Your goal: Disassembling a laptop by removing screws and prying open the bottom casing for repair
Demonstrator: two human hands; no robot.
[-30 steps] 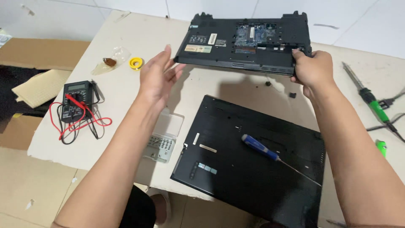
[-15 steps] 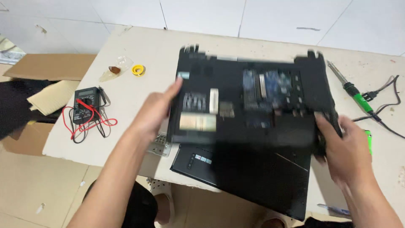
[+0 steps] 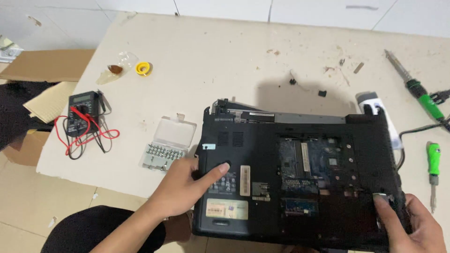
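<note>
Laptop base (image 3: 300, 173), black and turned underside up with its circuit board laid bare through the missing cover panel, is now seen lying at the near edge of the pale table (image 3: 225, 51); a second ago it was held tilted at the far side, and half a second ago it was caught mid-swing over the loose black panel, which is now hidden beneath it. The carrying is judged to be over, so the exposed board is brought within close reach. Its left margin is pressed by the left hand (image 3: 185, 189), fingers spread flat, thumb on the plastic, nothing enclosed. Its near right corner is gripped by the right hand (image 3: 412, 227), fingers curled round the edge. Just left of the base a clear case of screwdriver bits (image 3: 168, 143) is seen, farther left a multimeter (image 3: 82, 112) with red leads. A green-handled soldering iron (image 3: 415, 86) and a green screwdriver (image 3: 433, 164) lie to the right.
</note>
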